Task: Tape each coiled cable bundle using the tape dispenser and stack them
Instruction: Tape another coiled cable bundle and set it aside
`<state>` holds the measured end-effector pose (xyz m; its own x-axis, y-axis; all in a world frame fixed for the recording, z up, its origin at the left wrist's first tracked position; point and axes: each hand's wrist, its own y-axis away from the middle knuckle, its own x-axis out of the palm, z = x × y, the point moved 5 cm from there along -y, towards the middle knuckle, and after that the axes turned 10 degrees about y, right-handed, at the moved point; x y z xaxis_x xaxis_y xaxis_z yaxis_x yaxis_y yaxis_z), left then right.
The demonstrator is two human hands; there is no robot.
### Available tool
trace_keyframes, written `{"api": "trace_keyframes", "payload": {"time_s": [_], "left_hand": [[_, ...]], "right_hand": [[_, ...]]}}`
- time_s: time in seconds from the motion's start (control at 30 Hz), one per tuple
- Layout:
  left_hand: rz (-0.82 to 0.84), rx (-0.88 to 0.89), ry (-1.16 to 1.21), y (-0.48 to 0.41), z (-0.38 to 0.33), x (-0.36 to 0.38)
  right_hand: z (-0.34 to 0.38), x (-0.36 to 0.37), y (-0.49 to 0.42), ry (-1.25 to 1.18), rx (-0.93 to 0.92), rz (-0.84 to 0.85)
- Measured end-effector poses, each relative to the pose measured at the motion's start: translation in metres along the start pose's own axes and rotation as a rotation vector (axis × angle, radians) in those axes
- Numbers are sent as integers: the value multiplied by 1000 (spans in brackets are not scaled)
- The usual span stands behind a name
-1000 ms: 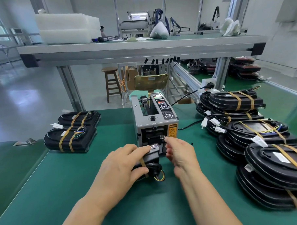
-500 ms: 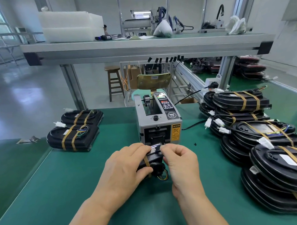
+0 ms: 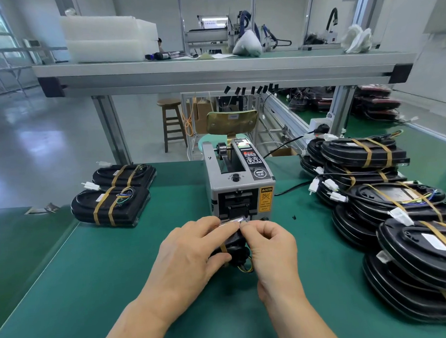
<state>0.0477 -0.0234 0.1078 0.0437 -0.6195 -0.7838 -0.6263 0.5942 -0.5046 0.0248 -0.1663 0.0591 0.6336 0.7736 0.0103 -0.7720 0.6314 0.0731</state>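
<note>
Green mat [image 3: 93,276] bears tape dispenser [image 3: 239,183] beneath shelf [image 3: 212,67].

cable bundle [image 3: 236,245] largely hidden, tape strip [image 3: 232,222] blurred, right stack [image 3: 413,275] cropped

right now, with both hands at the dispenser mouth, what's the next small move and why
Probably lay the tape strip over the cable bundle and wrap it round: the right hand pinches the strip above the bundle, which the left hand grips, in front of the tape dispenser.
</note>
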Motion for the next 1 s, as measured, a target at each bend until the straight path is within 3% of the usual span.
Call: {"api": "trace_keyframes", "payload": {"time_s": [0.33,0.53,0.77,0.87,1.0], "left_hand": [[6,0,-6,-2,3,3],[-11,-72,42,-1,8,2],[59,-100,-37,-5,9,4],[115,-135,-171,-8,12,9],[143,-135,-81,-13,25,5]], "right_hand": [[1,-15,-13,92,-81,-78],[5,2,-13,362,-269,32],[-2,2,-27,240,-284,-27],[-23,8,-24,124,-138,50],[-34,11,-23,-64,-34,341]]}}
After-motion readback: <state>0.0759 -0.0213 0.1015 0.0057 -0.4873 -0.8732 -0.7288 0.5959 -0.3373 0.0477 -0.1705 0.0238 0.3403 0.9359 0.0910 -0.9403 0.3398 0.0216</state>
